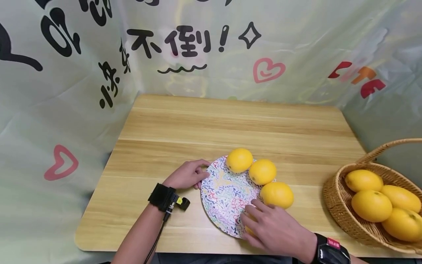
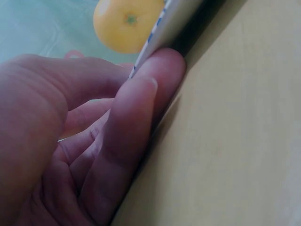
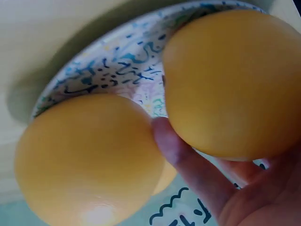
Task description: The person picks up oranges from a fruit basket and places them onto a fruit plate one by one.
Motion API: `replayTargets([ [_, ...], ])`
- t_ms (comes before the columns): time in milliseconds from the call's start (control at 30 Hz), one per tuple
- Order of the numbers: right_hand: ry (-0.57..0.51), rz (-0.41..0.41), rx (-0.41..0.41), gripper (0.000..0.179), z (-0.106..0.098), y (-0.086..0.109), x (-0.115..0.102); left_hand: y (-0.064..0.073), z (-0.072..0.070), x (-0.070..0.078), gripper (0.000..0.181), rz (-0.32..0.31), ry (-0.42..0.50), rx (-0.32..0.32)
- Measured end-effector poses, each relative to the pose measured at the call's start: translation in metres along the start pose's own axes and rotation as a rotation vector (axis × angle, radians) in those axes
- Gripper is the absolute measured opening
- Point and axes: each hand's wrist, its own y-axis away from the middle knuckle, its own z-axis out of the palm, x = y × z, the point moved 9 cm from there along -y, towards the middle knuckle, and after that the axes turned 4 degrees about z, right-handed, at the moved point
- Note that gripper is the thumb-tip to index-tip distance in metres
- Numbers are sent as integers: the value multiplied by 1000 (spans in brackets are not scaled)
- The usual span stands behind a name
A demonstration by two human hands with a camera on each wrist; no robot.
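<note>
A round white plate [image 1: 224, 200] with colourful squiggles stands on the table. My left hand [image 1: 188, 174] pinches its left rim, and in the left wrist view some fingertips [image 2: 167, 63] lie under the edge. Along the plate's right side sit three yellow oranges: one at the back [image 1: 239, 160], one in the middle [image 1: 262, 171] and one farther right [image 1: 277, 194]. My right hand [image 1: 275, 227] holds another orange [image 3: 235, 84] at the plate's near right edge; the head view shows only a sliver of it. One fingertip [image 3: 164, 134] lies between this orange and a neighbouring one [image 3: 89, 160].
A wicker basket [image 1: 333, 190] with a tall handle stands at the table's right edge, holding several more yellow fruits [image 1: 371, 205]. Behind the wooden table [image 1: 197, 121] hangs a pale sheet with writing and hearts. A cable runs along my left forearm.
</note>
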Motion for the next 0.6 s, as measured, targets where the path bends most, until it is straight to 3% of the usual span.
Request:
replayTargets([
  [367,24,31,-65,47,0,0,2,-1,-1,0,47,1,-16,0],
  [600,27,20,-3,44,-4,2,1,-1,0,-1,47,-3,-20,0],
])
